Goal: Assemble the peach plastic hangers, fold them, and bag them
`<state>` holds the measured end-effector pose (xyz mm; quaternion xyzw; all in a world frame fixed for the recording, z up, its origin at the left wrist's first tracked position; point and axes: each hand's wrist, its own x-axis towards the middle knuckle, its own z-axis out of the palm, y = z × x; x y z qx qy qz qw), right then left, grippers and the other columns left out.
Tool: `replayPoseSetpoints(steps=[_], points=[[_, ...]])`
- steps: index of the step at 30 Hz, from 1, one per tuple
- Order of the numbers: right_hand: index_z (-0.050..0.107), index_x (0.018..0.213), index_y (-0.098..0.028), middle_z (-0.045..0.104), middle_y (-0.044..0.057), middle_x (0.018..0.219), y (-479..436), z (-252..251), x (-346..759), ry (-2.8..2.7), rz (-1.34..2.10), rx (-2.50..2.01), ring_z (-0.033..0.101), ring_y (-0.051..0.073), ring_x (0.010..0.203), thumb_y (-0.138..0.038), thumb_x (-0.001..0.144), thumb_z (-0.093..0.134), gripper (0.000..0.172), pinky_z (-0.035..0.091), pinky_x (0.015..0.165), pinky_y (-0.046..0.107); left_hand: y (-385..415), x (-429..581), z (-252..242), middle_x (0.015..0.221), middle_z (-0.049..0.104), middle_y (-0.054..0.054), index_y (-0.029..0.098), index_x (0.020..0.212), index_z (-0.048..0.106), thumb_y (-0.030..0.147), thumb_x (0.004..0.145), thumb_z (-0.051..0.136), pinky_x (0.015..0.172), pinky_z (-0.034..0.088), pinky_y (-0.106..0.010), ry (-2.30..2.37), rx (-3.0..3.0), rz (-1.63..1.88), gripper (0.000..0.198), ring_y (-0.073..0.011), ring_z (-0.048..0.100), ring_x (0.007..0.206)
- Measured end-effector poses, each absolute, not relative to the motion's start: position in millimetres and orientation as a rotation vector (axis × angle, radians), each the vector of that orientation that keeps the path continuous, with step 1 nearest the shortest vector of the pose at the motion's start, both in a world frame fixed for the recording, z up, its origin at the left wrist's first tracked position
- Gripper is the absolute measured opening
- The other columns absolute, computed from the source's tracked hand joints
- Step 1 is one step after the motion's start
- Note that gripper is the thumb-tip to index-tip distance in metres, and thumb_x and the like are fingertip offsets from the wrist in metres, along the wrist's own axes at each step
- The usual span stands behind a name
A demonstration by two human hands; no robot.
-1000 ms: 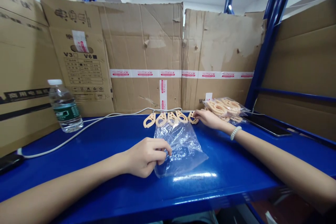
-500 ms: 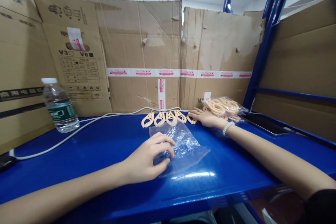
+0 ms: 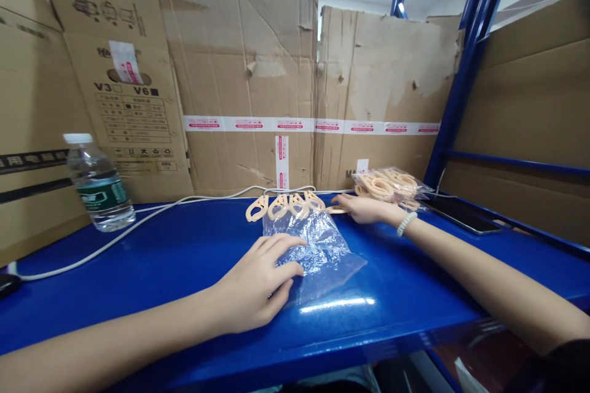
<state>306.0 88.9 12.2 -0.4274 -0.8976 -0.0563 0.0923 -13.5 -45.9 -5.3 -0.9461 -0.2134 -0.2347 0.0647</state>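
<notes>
My right hand (image 3: 366, 209), with a beaded bracelet on the wrist, pinches the end of a beige plastic clip with an oval loop (image 3: 336, 210), seen almost edge-on just above the table. To its left, several matching clips (image 3: 257, 209) form a row. A clear plastic bag (image 3: 322, 252) lies in front of them and overlaps some of their lower loops. My left hand (image 3: 262, 279) rests at the bag's left side, palm down, fingers curved and apart, holding nothing.
A clear bag full of beige clips (image 3: 391, 185) sits behind my right hand, with a dark phone (image 3: 461, 215) beside it. A water bottle (image 3: 99, 184) and a white cable (image 3: 106, 252) are on the left of the blue table (image 3: 184, 258). Cardboard (image 3: 239, 73) walls the back.
The clip at my right hand has gone from lying loop-up in the row to a flatter, edge-on position, with my fingers now closed on it. The left hand has shifted slightly down.
</notes>
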Motion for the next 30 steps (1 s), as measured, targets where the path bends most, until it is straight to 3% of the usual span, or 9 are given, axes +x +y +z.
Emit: replayPoseSetpoints(steps=[6, 9, 14, 18, 25, 27, 30], points=[[0.066, 0.084, -0.018, 0.066, 0.007, 0.083, 63.3, 37.4, 317.4, -2.743, -0.146, -1.273, 0.061, 0.020, 0.072, -0.007, 0.080, 0.050, 0.019, 0.047, 0.067, 0.029, -43.1, -14.6, -5.7, 0.135, 0.046, -0.013, 0.020, 0.107, 0.060, 0.010, 0.085, 0.048, 0.098, 0.040, -0.051, -0.654, -2.852, -0.659, 0.027, -0.0324, 0.042, 0.123], [0.064, 0.089, -0.017, 0.065, 0.010, 0.088, 48.7, 56.0, 316.9, -2.668, -0.200, -1.262, 0.060, 0.022, 0.075, -0.019, 0.090, 0.045, 0.019, 0.047, 0.069, 0.032, -42.9, -14.7, -5.4, 0.135, 0.045, -0.013, 0.020, 0.107, 0.060, 0.010, 0.085, 0.048, 0.099, 0.039, -0.052, -0.648, -2.857, -0.652, 0.028, -0.0321, 0.040, 0.125], [0.054, 0.120, -0.021, 0.065, 0.008, 0.109, 11.0, 76.6, 297.0, -2.465, -0.159, -1.000, 0.062, 0.024, 0.094, -0.032, 0.094, 0.048, 0.029, 0.048, 0.078, 0.033, -40.6, -14.2, -4.1, 0.136, 0.044, -0.013, 0.021, 0.107, 0.060, 0.009, 0.081, 0.050, 0.101, 0.037, -0.053, -0.642, -2.859, -0.651, 0.031, -0.0331, 0.037, 0.128], [0.059, 0.105, -0.022, 0.066, 0.004, 0.093, -25.5, 81.9, 278.7, -2.393, -0.064, -0.728, 0.062, 0.018, 0.079, -0.037, 0.091, 0.060, 0.021, 0.048, 0.066, 0.027, -39.3, -14.6, -3.0, 0.138, 0.042, -0.013, 0.021, 0.107, 0.061, 0.007, 0.078, 0.051, 0.105, 0.034, -0.054, -0.636, -2.856, -0.637, 0.034, -0.0334, 0.033, 0.132], [0.061, 0.102, -0.017, 0.061, 0.005, 0.092, -58.5, 75.0, 258.3, -2.631, 0.075, -0.435, 0.059, 0.014, 0.082, -0.022, 0.094, 0.058, 0.010, 0.047, 0.070, 0.024, -39.5, -16.8, -3.5, 0.142, 0.036, -0.013, 0.022, 0.109, 0.063, 0.009, 0.078, 0.052, 0.108, 0.031, -0.053, -0.675, -2.861, -0.579, 0.036, -0.0337, 0.030, 0.135], [0.060, 0.102, -0.015, 0.059, 0.007, 0.093, -60.6, 66.8, 250.5, -2.700, 0.003, -0.400, 0.057, 0.013, 0.079, -0.021, 0.096, 0.053, 0.011, 0.046, 0.068, 0.024, -38.3, -16.6, -4.2, 0.144, 0.034, -0.014, 0.022, 0.110, 0.063, 0.009, 0.078, 0.052, 0.109, 0.030, -0.053, -0.667, -2.858, -0.581, 0.036, -0.0341, 0.029, 0.136], [0.061, 0.097, -0.014, 0.056, 0.006, 0.088, -59.2, 48.6, 237.7, -2.810, -0.368, -0.377, 0.052, 0.013, 0.068, -0.021, 0.100, 0.044, 0.019, 0.043, 0.059, 0.025, -36.1, -16.3, -4.7, 0.144, 0.033, -0.014, 0.021, 0.110, 0.064, 0.009, 0.077, 0.052, 0.110, 0.029, -0.053, -0.643, -2.856, -0.584, 0.037, -0.0345, 0.029, 0.137]])
